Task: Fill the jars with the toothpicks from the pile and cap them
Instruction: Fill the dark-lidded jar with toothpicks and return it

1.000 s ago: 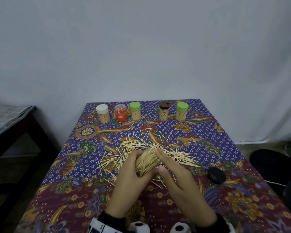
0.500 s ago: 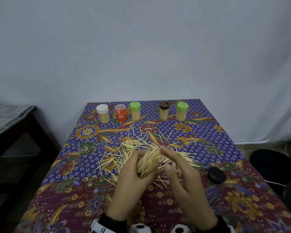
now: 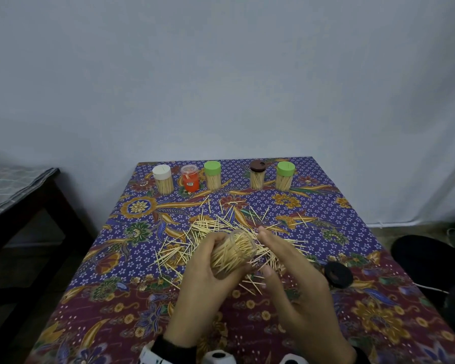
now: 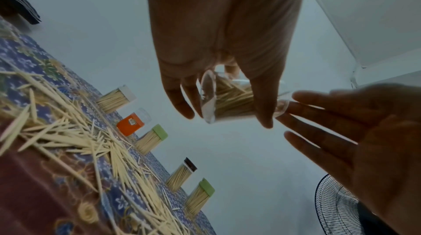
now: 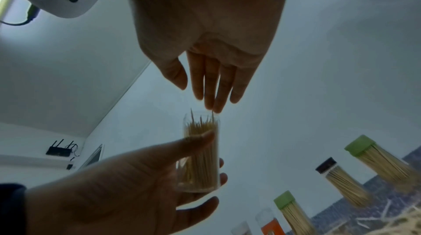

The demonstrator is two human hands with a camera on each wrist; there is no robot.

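toothpicks, thin pale wooden ones (image 3: pixel 222 227), lie in a scattered pile mid-table. the left hand (image 3: pixel 208 271) grips a clear plastic jar (image 3: pixel 233 252), nearly full and uncapped, over the pile's near side. the right hand (image 3: pixel 297 279) is spread wide, straight fingertips (image 5: pixel 214 107) at its mouth. five capped jars (image 3: pixel 212 175) line the 12 o'clock edge; a round black cap (image 3: pixel 338 274) waits at 3 o'clock near the table's right edge. capping looks next, with room toward 6 o'clock.

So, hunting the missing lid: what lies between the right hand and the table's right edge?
In the head view, a black cap lies on the cloth beside the right hand.
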